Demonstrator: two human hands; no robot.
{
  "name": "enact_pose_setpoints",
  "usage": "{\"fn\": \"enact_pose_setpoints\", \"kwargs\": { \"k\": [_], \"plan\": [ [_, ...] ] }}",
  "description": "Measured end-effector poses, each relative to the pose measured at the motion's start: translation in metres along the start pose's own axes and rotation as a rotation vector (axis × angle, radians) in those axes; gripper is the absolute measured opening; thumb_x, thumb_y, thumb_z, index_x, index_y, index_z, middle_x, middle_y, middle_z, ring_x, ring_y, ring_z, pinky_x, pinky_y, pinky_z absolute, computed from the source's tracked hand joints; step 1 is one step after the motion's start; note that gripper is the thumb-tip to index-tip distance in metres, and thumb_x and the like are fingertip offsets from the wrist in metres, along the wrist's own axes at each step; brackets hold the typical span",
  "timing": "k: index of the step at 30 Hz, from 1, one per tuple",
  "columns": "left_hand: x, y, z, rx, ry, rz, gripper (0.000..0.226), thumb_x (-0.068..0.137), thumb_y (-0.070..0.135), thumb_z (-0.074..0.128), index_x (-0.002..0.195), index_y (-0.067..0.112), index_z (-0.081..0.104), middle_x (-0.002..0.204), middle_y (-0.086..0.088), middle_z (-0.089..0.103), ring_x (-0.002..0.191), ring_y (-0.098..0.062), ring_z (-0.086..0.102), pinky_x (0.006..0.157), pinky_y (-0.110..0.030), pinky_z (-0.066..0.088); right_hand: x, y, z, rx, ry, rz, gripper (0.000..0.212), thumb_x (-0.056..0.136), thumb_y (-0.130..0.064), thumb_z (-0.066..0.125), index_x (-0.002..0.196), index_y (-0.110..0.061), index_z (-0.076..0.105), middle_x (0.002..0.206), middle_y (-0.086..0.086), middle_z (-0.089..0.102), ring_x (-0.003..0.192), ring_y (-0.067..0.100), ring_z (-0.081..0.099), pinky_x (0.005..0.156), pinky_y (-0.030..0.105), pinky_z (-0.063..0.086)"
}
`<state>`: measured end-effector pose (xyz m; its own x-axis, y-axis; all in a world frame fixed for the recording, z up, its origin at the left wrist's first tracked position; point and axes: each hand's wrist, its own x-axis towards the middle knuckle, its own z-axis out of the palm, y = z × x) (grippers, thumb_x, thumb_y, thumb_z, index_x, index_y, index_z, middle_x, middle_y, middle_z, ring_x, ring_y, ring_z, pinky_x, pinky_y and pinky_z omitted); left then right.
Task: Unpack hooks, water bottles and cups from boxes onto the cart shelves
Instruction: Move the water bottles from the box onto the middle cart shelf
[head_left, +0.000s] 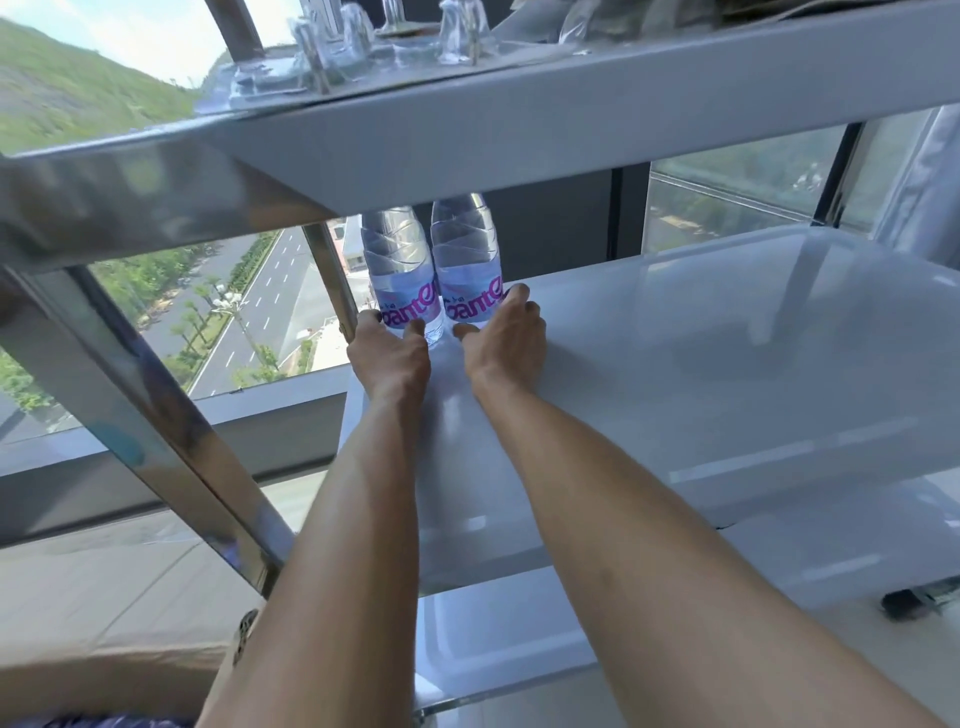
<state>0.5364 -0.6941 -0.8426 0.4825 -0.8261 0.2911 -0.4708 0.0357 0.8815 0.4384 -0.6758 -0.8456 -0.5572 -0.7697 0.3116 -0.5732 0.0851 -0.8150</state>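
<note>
Bottle step in progress. Both hands are reaching deep into the cart's middle shelf (727, 332). Left hand (389, 353) is gripping the left water bottle (400, 270) low on its label, fingers curled round the base. Right hand (506, 338) is gripping the right water bottle (467, 260) the same way, thumb on the near side, fingers wrapping the far side. Both bottles are standing upright, touching each other, in the far left corner beside the chrome post (332, 280). Top shelf (571, 130) is carrying clear plastic pieces, hooks or cups, can't tell which. Looks like set-down is finishing. Next: let go without tipping either bottle, pull the arms back under the top shelf, go for more stock.
</note>
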Motion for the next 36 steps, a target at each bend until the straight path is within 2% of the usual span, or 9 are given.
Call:
{"fn": "enact_pose_setpoints", "kwargs": {
  "k": [4, 8, 11, 17, 21, 25, 29, 33, 36],
  "plan": [
    [0.002, 0.001, 0.002, 0.040, 0.013, -0.003, 0.038, 0.089, 0.029, 0.070, 0.119, 0.008, 0.063, 0.121, -0.010, 0.067, 0.114, -0.027, 0.060, 0.090, -0.025, 0.038, 0.004, 0.001, 0.001, 0.001, 0.041, 0.035, 0.053, 0.083, -0.025, 0.077, 0.122, -0.008, 0.045, 0.119, 0.014, 0.062, 0.112, 0.031, 0.058, 0.090, 0.033, 0.043],
    [0.004, 0.002, 0.001, 0.039, -0.012, -0.020, 0.036, 0.086, 0.025, 0.071, 0.117, 0.010, 0.063, 0.118, -0.008, 0.069, 0.112, -0.025, 0.061, 0.088, -0.024, 0.040, 0.008, 0.003, 0.004, -0.100, 0.006, -0.038, 0.044, 0.089, -0.024, 0.068, 0.127, -0.008, 0.050, 0.120, 0.013, 0.062, 0.113, 0.031, 0.056, 0.093, 0.032, 0.042],
    [0.004, 0.001, 0.000, 0.034, -0.031, -0.021, 0.034, 0.082, 0.016, 0.067, 0.115, 0.011, 0.065, 0.115, -0.007, 0.070, 0.107, -0.025, 0.063, 0.085, -0.021, 0.042, 0.009, 0.002, 0.004, -0.044, 0.007, -0.034, 0.035, 0.089, -0.017, 0.065, 0.121, -0.009, 0.055, 0.118, 0.009, 0.066, 0.112, 0.030, 0.059, 0.089, 0.032, 0.044],
    [0.008, 0.000, 0.002, 0.035, -0.054, -0.014, 0.032, 0.083, 0.015, 0.069, 0.114, 0.010, 0.063, 0.116, -0.008, 0.069, 0.109, -0.027, 0.063, 0.093, -0.027, 0.044, 0.009, 0.002, 0.006, 0.045, 0.079, 0.015, 0.029, 0.082, -0.010, 0.070, 0.106, -0.011, 0.053, 0.105, 0.011, 0.071, 0.101, 0.032, 0.064, 0.076, 0.032, 0.045],
    [0.012, -0.003, 0.005, 0.063, -0.077, -0.006, 0.034, 0.085, 0.015, 0.069, 0.118, 0.007, 0.061, 0.120, -0.010, 0.067, 0.113, -0.029, 0.060, 0.095, -0.030, 0.043, 0.013, 0.005, 0.010, -0.036, 0.028, -0.021, 0.026, 0.085, -0.013, 0.068, 0.110, -0.009, 0.059, 0.110, 0.010, 0.070, 0.106, 0.030, 0.062, 0.085, 0.032, 0.045],
    [0.011, 0.009, -0.008, 0.108, -0.100, -0.086, 0.037, 0.093, 0.020, 0.063, 0.125, 0.004, 0.054, 0.125, -0.017, 0.063, 0.118, -0.035, 0.057, 0.094, -0.032, 0.042, 0.010, 0.000, -0.005, -0.168, -0.052, -0.046, 0.030, 0.091, -0.017, 0.060, 0.120, -0.010, 0.058, 0.119, 0.012, 0.063, 0.113, 0.031, 0.057, 0.091, 0.037, 0.045],
    [-0.029, 0.026, -0.033, 0.191, -0.122, -0.082, 0.033, 0.096, 0.015, 0.052, 0.128, 0.006, 0.052, 0.118, -0.022, 0.064, 0.113, -0.038, 0.058, 0.087, -0.036, 0.044, -0.025, 0.008, -0.042, -0.305, -0.054, 0.042, 0.032, 0.092, -0.015, 0.050, 0.124, -0.014, 0.053, 0.122, 0.013, 0.057, 0.114, 0.032, 0.054, 0.090, 0.040, 0.042],
    [-0.105, 0.040, -0.072, 0.208, -0.240, -0.080, 0.028, 0.093, 0.005, 0.048, 0.119, 0.004, 0.058, 0.110, -0.024, 0.065, 0.106, -0.039, 0.060, 0.070, -0.026, 0.035, -0.089, 0.005, -0.081, -0.363, -0.135, 0.009, 0.037, 0.090, -0.011, 0.048, 0.127, -0.014, 0.053, 0.124, 0.012, 0.056, 0.117, 0.031, 0.051, 0.096, 0.041, 0.041],
    [-0.156, 0.053, -0.110, 0.248, -0.297, -0.023, 0.032, 0.089, 0.000, 0.047, 0.118, 0.002, 0.061, 0.108, -0.023, 0.066, 0.104, -0.037, 0.061, 0.074, -0.031, 0.042, -0.126, -0.009, -0.118, -0.310, -0.163, 0.009, 0.037, 0.090, -0.009, 0.048, 0.127, -0.013, 0.054, 0.126, 0.012, 0.056, 0.120, 0.032, 0.048, 0.098, 0.041, 0.039]
  ]
}}
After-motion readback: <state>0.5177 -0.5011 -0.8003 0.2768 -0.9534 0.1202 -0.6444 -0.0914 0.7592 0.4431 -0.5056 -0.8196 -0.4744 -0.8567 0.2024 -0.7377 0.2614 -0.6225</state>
